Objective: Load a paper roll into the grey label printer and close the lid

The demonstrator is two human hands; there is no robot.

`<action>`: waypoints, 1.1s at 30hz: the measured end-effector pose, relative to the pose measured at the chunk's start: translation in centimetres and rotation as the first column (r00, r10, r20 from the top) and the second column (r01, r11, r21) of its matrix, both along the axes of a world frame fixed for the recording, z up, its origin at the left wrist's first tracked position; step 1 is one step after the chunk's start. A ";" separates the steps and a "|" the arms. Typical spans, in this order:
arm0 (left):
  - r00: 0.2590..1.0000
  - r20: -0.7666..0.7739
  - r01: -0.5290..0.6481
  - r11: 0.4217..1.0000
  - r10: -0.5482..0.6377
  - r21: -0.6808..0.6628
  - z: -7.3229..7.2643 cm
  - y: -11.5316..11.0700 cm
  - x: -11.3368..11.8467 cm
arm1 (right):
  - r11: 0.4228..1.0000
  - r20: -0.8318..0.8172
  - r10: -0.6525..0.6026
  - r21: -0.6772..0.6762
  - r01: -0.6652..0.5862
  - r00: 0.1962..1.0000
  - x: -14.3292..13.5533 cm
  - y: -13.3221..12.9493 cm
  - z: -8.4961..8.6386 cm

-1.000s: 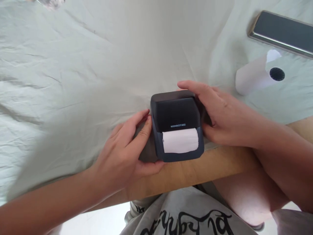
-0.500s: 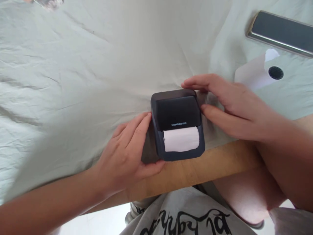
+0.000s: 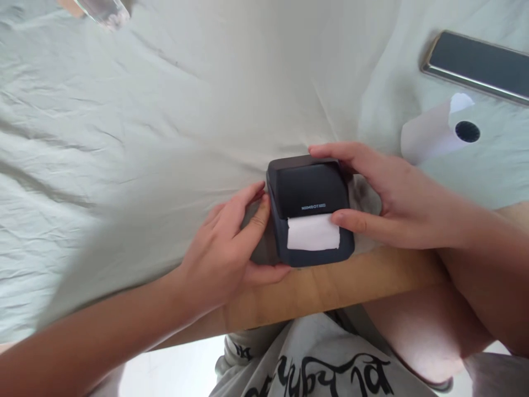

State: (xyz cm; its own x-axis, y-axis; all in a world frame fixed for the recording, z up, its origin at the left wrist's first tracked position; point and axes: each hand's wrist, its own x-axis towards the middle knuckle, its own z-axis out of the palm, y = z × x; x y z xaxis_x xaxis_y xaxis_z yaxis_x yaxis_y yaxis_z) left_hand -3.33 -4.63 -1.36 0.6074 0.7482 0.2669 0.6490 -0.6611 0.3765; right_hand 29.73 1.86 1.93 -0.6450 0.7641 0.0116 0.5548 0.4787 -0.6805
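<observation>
A dark label printer [image 3: 316, 190] marked NIIMBOT lies near the front edge of the cloth. White paper [image 3: 312, 232] sticks out of its slot onto the lower part of the casing. My left hand [image 3: 227, 242] grips the printer's left side, fingers at the left edge and thumb along the front corner. Around the right side is my right hand [image 3: 388, 193], its fingers over the far right corner and its thumb on the right edge of the paper. The undersides of the fingers are hidden.
A paper roll [image 3: 425, 132] with a dark core lies beyond my right hand. Farther right is a phone-like dark slab [image 3: 475, 66]. A clear object [image 3: 105, 12] sits at the upper left. The wooden table edge [image 3: 330, 292] runs before my lap.
My right thumb has come onto the printer's paper edge and the fingers have closed over the far corner. A left finger has bent in against the left side. The view has shifted slightly.
</observation>
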 end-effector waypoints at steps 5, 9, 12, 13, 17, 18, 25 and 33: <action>1.000 0.003 0.021 0.998 -0.021 0.053 -0.4 0.0 0.4 | 1.000 -0.017 -0.028 -0.003 0.028 0.999 0.3 0.2 -0.3; 1.000 -0.015 -0.015 1.000 0.015 0.004 -0.2 -0.2 0.6 | 0.989 -0.052 -0.123 0.071 0.126 0.991 0.3 -0.4 -0.5; 0.999 -0.041 -0.011 1.000 0.011 -0.007 -0.2 -0.3 0.5 | 0.942 -0.078 -0.243 0.221 0.254 0.967 -0.4 -1.0 0.2; 0.999 -0.044 -0.006 1.000 0.006 -0.006 -0.2 -0.3 0.5 | 0.927 -0.092 -0.278 0.233 0.292 0.956 -0.9 -1.2 0.7; 0.999 -0.043 0.013 1.000 -0.012 0.010 -0.3 -0.3 0.5 | 0.905 -0.201 -0.360 0.162 0.393 0.911 -2.6 -1.8 2.1; 0.999 -0.042 0.017 1.000 -0.016 0.016 -0.3 -0.2 0.5 | 0.895 -0.244 -0.372 0.163 0.416 0.896 -3.0 -2.0 2.3; 0.999 -0.048 0.020 0.999 -0.018 0.033 -0.5 -0.2 0.7 | 0.863 -0.250 -0.364 0.272 0.426 0.897 -3.3 -2.1 2.2; 0.998 -0.057 0.029 0.999 -0.028 0.015 -0.3 -0.1 0.5 | 0.951 0.438 -0.156 0.309 0.016 0.886 -4.7 2.2 3.4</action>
